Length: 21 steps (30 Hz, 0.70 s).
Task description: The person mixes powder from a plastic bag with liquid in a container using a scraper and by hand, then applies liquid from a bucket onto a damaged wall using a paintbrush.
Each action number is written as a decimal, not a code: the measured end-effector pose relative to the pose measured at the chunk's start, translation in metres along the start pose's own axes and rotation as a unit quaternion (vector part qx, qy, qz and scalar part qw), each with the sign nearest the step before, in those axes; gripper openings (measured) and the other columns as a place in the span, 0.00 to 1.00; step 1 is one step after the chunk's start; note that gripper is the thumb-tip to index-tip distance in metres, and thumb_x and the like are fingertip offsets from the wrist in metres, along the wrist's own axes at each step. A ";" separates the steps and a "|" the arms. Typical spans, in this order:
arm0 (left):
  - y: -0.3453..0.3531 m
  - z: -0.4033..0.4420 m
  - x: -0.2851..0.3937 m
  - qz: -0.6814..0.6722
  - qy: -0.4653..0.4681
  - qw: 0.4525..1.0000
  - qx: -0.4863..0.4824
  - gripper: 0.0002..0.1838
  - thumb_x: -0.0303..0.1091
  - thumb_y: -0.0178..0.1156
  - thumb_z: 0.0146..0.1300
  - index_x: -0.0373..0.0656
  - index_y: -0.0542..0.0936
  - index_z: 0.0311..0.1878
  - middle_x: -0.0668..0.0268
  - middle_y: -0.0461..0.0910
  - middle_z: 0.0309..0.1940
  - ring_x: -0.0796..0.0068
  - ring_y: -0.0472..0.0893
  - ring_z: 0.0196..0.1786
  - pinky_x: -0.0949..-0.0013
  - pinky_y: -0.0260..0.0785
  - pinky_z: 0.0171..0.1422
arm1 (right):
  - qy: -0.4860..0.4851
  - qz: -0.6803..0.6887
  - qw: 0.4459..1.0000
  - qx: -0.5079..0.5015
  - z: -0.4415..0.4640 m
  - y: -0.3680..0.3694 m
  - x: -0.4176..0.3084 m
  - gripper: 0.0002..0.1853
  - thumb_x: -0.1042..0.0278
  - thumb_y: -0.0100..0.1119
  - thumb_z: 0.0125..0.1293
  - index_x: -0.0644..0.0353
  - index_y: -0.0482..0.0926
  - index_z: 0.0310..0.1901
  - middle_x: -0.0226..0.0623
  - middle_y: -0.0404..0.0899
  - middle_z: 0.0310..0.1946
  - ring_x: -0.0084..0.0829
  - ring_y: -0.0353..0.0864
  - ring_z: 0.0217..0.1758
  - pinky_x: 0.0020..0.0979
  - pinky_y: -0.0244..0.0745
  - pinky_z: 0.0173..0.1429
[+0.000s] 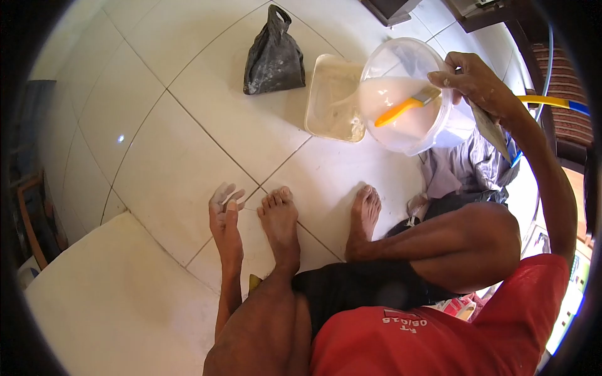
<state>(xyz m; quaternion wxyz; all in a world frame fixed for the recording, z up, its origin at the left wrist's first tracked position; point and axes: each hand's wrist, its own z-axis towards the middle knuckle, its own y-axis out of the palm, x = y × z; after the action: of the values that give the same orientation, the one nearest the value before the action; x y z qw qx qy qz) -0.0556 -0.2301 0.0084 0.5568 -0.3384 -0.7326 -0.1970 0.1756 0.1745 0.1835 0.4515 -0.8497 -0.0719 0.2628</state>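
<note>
At the upper right, my right hand (467, 80) grips the rim of a clear plastic bucket (442, 128), which is tilted over a rectangular tray (316, 94). Whitish liquid (401, 128) lies in the bucket and appears to run into the tray. A brush with a yellow handle (397, 113) rests inside the bucket, its bristle end near my fingers. A flat scraper-like blade (488, 130) shows below my right palm. My left hand (227, 207), whitened at the fingers, hangs beside my foot with its fingers apart and nothing in it.
A knotted black plastic bag (274, 59) stands left of the tray on the tiled floor (207, 150). Crumpled grey plastic (470, 166) lies below the bucket. My bare feet are on the tiles. Dark furniture (389, 9) and a yellow-and-blue hose (545, 100) are at the right.
</note>
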 end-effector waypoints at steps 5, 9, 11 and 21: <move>0.002 0.000 -0.007 -0.006 -0.011 1.000 -0.014 0.24 0.36 0.49 0.74 0.34 0.64 0.69 0.52 0.72 0.63 0.60 0.76 0.62 0.60 0.70 0.63 | -0.014 -0.003 1.000 0.025 -0.004 -0.002 0.002 0.32 0.40 0.69 0.55 0.70 0.80 0.38 0.46 0.81 0.25 0.31 0.80 0.23 0.32 0.75 0.34; 0.004 0.000 -0.011 -0.013 -0.019 1.000 -0.015 0.24 0.35 0.50 0.74 0.34 0.65 0.68 0.52 0.73 0.62 0.60 0.77 0.62 0.60 0.71 0.63 | -0.016 -0.002 1.000 0.013 -0.005 -0.004 0.002 0.33 0.38 0.68 0.55 0.69 0.80 0.38 0.47 0.81 0.25 0.31 0.80 0.24 0.33 0.74 0.34; 0.005 -0.001 -0.013 -0.019 -0.014 1.000 -0.015 0.24 0.34 0.51 0.73 0.34 0.65 0.68 0.51 0.73 0.62 0.60 0.77 0.62 0.60 0.71 0.63 | -0.018 -0.005 1.000 0.008 -0.006 -0.005 0.003 0.34 0.37 0.68 0.54 0.69 0.80 0.39 0.47 0.81 0.25 0.29 0.80 0.23 0.32 0.74 0.34; 0.008 0.004 -0.013 -0.027 -0.018 0.999 -0.037 0.25 0.34 0.52 0.72 0.34 0.65 0.68 0.50 0.72 0.63 0.59 0.77 0.62 0.58 0.70 0.63 | -0.017 -0.009 1.000 0.018 -0.009 -0.003 -0.003 0.33 0.38 0.69 0.55 0.69 0.80 0.40 0.47 0.82 0.26 0.30 0.81 0.23 0.32 0.77 0.34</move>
<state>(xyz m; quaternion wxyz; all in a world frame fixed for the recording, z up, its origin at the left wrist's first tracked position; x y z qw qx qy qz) -0.0508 -0.2249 -0.0057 0.5248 -0.3425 -0.7437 -0.2330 0.1777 0.1685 0.1915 0.4683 -0.8360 -0.0826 0.2738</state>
